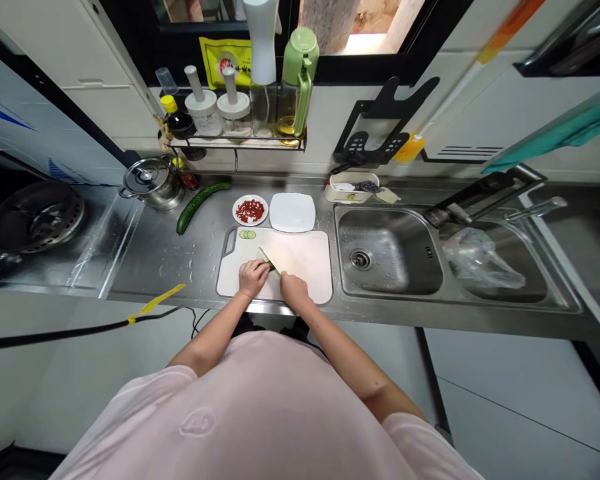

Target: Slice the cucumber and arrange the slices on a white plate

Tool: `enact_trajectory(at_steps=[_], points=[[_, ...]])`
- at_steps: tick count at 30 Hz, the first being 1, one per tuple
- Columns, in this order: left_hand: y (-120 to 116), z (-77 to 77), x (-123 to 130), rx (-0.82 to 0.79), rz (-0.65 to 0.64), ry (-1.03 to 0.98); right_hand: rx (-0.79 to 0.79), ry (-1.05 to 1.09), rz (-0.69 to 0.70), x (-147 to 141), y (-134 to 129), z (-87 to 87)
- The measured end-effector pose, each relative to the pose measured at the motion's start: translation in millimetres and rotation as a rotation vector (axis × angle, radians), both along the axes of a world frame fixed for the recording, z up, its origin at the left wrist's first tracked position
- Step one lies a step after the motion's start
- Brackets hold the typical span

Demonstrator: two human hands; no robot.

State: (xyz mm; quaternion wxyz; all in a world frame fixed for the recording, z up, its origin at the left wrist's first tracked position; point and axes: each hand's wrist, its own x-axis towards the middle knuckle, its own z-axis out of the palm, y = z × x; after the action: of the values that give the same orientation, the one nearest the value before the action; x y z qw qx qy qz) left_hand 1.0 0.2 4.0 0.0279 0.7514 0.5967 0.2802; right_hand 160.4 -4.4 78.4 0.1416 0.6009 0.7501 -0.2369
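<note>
On the white cutting board, my left hand has its fingers closed on a small piece of cucumber. My right hand grips the handle of a knife, whose blade points up and to the left beside the piece. Several thin cucumber slices overlap near the board's top left. Behind the board are a small plate of chopped red pieces and a white square plate. A whole cucumber lies on the counter to the left.
A steel pot stands at the back left, with a pan farther left. To the right is the sink, with a plastic bag over its second basin. A rack of bottles and jars hangs above the counter.
</note>
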Motion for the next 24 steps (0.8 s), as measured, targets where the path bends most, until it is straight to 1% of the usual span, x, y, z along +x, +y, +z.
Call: enact_trajectory(at_steps=[4,7,11,14,21,24], points=[[0.1,-0.7,-0.5,0.006,-0.004,-0.007,0.008,-0.007,-0.004,11.5,-13.1,-1.4],[0.1,-1.6,-0.2,0.013,-0.004,-0.013,-0.024,-0.035,-0.01,21.2,-24.0,-3.0],[0.0,-2.3,0.5,0.015,-0.003,-0.018,-0.034,-0.039,-0.019,26.7,-30.1,-5.5],[0.1,-2.6,0.7,0.016,-0.008,-0.023,-0.025,-0.024,-0.021,22.9,-26.1,-6.2],[0.7,-3.4,0.0,0.017,-0.005,-0.014,0.019,0.013,-0.01,4.8,-4.6,-4.1],[0.5,-3.0,0.0,0.015,-0.003,-0.013,0.013,0.013,-0.003,1.3,-0.3,-3.9]])
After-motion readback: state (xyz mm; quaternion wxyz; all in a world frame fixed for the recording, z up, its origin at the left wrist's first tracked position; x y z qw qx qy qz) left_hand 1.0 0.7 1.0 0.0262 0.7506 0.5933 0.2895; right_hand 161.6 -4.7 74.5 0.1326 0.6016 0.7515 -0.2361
